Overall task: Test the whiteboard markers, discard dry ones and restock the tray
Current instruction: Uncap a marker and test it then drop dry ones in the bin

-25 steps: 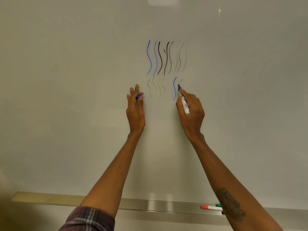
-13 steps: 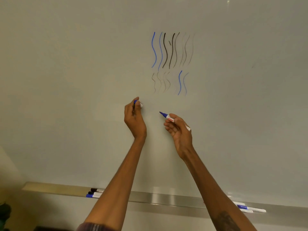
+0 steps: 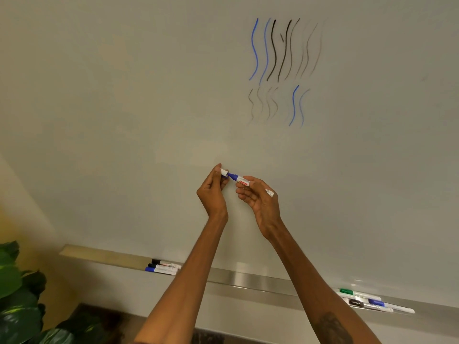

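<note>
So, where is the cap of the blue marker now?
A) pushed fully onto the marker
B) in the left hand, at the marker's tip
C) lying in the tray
B: the left hand pinches the cap at the blue tip of the marker, which the right hand holds.

From my feed, the left hand [image 3: 212,192] and right hand [image 3: 258,199] are bare, and both forearms are uncovered down to the frame's edge. A dark tattoo [image 3: 331,327] marks the right forearm [image 3: 300,269]; its design I cannot read.
</note>
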